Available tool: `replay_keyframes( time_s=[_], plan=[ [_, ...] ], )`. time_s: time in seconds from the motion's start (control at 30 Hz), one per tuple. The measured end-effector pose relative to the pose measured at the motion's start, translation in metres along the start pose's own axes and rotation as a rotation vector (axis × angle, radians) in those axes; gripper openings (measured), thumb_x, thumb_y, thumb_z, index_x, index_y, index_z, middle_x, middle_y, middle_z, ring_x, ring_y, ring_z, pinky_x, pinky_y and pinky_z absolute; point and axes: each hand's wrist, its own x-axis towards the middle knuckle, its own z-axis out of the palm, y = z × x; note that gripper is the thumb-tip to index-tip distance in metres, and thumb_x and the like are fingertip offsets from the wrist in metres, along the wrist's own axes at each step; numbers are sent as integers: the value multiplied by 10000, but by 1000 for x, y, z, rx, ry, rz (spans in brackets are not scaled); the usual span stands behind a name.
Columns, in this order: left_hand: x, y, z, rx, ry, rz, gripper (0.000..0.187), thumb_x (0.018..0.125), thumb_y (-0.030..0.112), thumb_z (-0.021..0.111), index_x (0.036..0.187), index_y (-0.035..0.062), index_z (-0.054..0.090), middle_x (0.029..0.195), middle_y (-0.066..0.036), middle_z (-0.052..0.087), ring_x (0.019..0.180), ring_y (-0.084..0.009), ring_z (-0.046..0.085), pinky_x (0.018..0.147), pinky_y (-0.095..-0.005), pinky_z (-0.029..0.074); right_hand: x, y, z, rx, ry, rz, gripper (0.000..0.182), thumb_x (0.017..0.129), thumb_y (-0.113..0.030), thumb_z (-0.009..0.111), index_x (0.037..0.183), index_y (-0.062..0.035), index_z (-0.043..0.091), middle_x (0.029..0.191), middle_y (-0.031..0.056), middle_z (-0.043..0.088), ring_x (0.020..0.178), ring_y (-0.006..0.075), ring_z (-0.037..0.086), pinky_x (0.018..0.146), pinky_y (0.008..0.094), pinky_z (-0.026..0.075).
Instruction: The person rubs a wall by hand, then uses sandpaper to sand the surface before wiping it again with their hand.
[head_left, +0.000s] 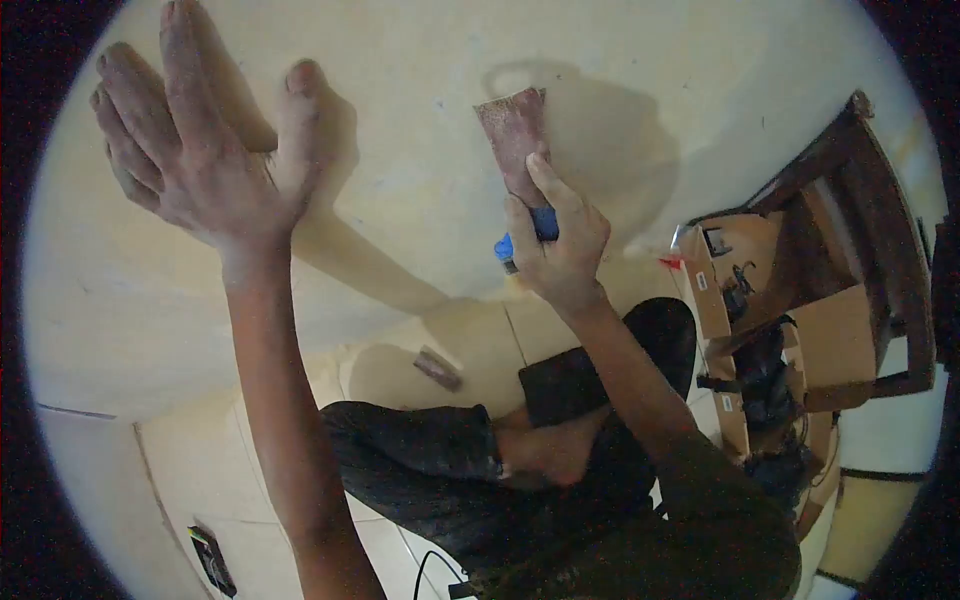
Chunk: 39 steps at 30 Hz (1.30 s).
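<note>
My left hand (215, 165) lies against the pale wall (410, 160) at the upper left, fingers spread and holding nothing. My right hand (567, 235) is closed around a putty knife (515, 135) near the middle of the view. Its broad, reddish-brown face flares toward a rough top edge and points up along the wall. Parts of a blue handle (544, 222) show between the fingers; the palm hides the rest. On the floor below, between the wall and my legs, sits a small reddish-brown block or folded piece (437, 370).
My crossed legs in dark trousers (410, 440) rest on the tiled floor (480, 335). To the right stand open cardboard boxes (835, 335) with dark items and cables, beside a dark wooden frame (905, 270). A dark flat object (212, 560) lies at the lower left.
</note>
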Motion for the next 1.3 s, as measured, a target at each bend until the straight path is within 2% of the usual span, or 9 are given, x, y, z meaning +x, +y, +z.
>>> replay_keyframes(
  time_s=[0.17,0.27,0.47,0.67,0.77,0.87,0.97,1.1,1.3],
  plan=[
    [11,6,-3,-30,51,12,793,864,636,644,1492,162,546,1522,-280,462,1402,-508,411,1156,-592,313,-33,14,13,57,54,9,521,816,-140,807,1315,-104,665,850,125,685,648,296,637,576,410,500],
    [4,2,4,-41,60,42,802,860,639,642,1485,143,551,1523,-282,460,1401,-504,414,1157,-592,315,-1,-4,13,48,56,-5,508,820,-158,805,1306,-113,662,858,127,683,677,310,652,591,427,511],
    [7,2,0,8,38,-1,806,861,634,641,1485,130,552,1537,-260,458,1419,-471,411,1175,-568,299,-42,7,12,65,-14,80,479,826,-134,799,1283,-102,662,912,145,702,699,317,662,604,429,512],
    [-1,5,0,-21,-17,-9,796,866,624,642,1501,154,539,1555,-253,441,1443,-474,381,1185,-561,284,-1,-18,14,82,53,112,495,827,-134,801,1299,-99,654,943,144,707,752,319,694,654,418,549],
    [5,3,1,-48,50,-25,790,878,631,626,1503,155,536,1563,-255,429,1445,-474,377,1186,-559,283,-40,1,18,59,-14,114,487,830,-122,798,1295,-79,657,941,142,706,759,318,695,685,408,554],
    [2,2,4,-58,60,-7,797,885,649,609,1505,153,533,1566,-261,422,1441,-478,380,1185,-559,282,-20,-7,18,57,36,55,479,834,-133,797,1288,-68,661,970,160,714,785,325,703,694,411,560],
    [-1,1,6,-39,42,10,803,886,657,605,1503,147,534,1562,-265,424,1441,-482,377,1188,-562,278,-3,-17,16,133,22,152,472,837,-139,798,1284,-73,664,1014,180,722,826,333,716,704,408,572],
    [3,4,-1,-52,41,-28,799,893,651,606,1499,134,535,1553,-268,435,1441,-484,375,1190,-569,272,-34,-4,17,29,-14,113,481,829,-139,806,1286,-80,665,1063,188,728,862,341,726,715,394,580],
    [-2,-8,5,-36,-9,11,874,836,703,613,1524,173,511,1601,-252,358,1475,-472,314,1176,-576,248,-5,-17,14,84,23,170,479,815,-148,815,1272,-92,683,1092,181,732,863,337,736,729,386,588]
  ],
)
